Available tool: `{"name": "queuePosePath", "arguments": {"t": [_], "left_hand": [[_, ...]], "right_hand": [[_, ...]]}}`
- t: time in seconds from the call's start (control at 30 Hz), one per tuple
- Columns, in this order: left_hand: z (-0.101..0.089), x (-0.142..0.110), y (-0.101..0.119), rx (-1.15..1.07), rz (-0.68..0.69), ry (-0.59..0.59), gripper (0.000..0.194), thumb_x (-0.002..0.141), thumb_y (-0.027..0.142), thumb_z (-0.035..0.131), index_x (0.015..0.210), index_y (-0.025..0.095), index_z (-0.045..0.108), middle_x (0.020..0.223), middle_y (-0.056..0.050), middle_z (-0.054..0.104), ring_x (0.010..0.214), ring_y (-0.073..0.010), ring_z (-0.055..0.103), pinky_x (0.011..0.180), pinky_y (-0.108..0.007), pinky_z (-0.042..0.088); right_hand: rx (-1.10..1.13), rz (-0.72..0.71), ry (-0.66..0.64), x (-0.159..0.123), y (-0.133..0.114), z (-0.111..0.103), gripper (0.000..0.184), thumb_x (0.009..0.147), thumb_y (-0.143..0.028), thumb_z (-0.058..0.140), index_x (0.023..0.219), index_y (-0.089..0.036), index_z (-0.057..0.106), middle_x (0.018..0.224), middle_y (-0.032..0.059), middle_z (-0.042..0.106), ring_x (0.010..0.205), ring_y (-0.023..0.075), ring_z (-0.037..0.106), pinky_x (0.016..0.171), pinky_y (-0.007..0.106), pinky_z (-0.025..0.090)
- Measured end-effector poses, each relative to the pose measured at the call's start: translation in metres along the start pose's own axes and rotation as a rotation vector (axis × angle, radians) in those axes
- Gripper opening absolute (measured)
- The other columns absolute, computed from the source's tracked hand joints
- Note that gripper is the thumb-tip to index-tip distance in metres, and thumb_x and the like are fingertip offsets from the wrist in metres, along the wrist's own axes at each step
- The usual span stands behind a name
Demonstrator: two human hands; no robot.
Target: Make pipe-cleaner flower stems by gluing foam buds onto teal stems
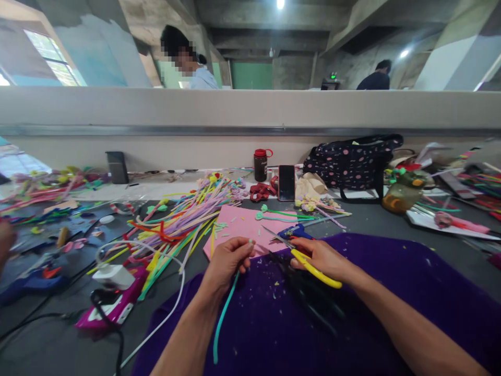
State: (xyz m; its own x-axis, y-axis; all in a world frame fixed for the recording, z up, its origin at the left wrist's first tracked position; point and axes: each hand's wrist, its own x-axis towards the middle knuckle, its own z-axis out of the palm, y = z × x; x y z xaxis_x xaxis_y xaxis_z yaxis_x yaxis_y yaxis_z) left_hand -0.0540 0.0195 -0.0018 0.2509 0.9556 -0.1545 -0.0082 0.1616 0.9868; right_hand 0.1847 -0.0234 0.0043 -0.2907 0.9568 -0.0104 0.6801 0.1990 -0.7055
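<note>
My left hand (225,263) is closed in a pinch on a teal pipe cleaner (222,324). Its long end hangs down over the purple cloth (250,334), and a small pale tip shows above the fingertips. Yellow-handled scissors (315,269) are in my right hand (326,257), blades pointing left toward the pinching fingers but apart from them. Beneath both hands lies a pink sheet (235,219) with small cut bits on it. Black-handled pliers (313,303) rest on the cloth below the scissors. A blue glue gun (295,231) sits just behind my right hand.
Pipe cleaners (195,209) in many colours are heaped left of the sheet. A magenta power strip (121,308) with a white plug and cables lies front left. Behind stand a phone (286,183), a red-lidded bottle (261,166) and a dark patterned bag (352,164). Another person's hand (6,240) shows far left.
</note>
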Motion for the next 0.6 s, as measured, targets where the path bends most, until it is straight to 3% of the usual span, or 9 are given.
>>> {"name": "queuePosePath", "arguments": {"t": [0.13, 0.3, 0.43, 0.6], "left_hand": [[-0.006, 0.004, 0.001, -0.045, 0.031, 0.032, 0.03, 0.068, 0.029, 0.066, 0.09, 0.012, 0.057, 0.06, 0.0, 0.061, 0.039, -0.0034, 0.047, 0.034, -0.012, 0.033], [-0.005, 0.002, 0.003, -0.051, 0.024, 0.005, 0.027, 0.069, 0.028, 0.064, 0.089, 0.011, 0.056, 0.061, 0.0, 0.062, 0.039, -0.0041, 0.048, 0.033, -0.013, 0.033], [-0.006, 0.0, 0.004, -0.057, 0.046, -0.009, 0.027, 0.07, 0.03, 0.064, 0.088, 0.011, 0.056, 0.062, 0.0, 0.061, 0.04, -0.0045, 0.048, 0.033, -0.013, 0.033], [-0.011, -0.001, 0.006, -0.065, 0.112, 0.051, 0.027, 0.069, 0.033, 0.065, 0.085, 0.013, 0.057, 0.063, 0.0, 0.061, 0.042, -0.0048, 0.049, 0.034, -0.013, 0.034]], "right_hand": [[-0.118, 0.05, 0.072, -0.007, -0.002, -0.006, 0.052, 0.072, -0.045, 0.058, 0.118, -0.021, 0.052, 0.078, 0.0019, 0.063, 0.065, 0.0158, 0.055, 0.056, 0.023, 0.038], [-0.3, 0.071, 0.109, -0.026, 0.007, -0.017, 0.057, 0.072, -0.044, 0.058, 0.124, -0.025, 0.047, 0.079, 0.0022, 0.064, 0.064, 0.0165, 0.056, 0.056, 0.024, 0.037], [-0.486, 0.092, 0.183, -0.052, 0.034, -0.035, 0.055, 0.075, -0.043, 0.053, 0.125, -0.023, 0.045, 0.092, 0.0052, 0.064, 0.074, 0.019, 0.058, 0.067, 0.028, 0.042], [-0.675, 0.201, 0.16, -0.094, 0.085, -0.058, 0.053, 0.078, -0.041, 0.046, 0.128, -0.027, 0.042, 0.113, 0.0062, 0.059, 0.087, 0.0228, 0.061, 0.067, 0.03, 0.047]]}}
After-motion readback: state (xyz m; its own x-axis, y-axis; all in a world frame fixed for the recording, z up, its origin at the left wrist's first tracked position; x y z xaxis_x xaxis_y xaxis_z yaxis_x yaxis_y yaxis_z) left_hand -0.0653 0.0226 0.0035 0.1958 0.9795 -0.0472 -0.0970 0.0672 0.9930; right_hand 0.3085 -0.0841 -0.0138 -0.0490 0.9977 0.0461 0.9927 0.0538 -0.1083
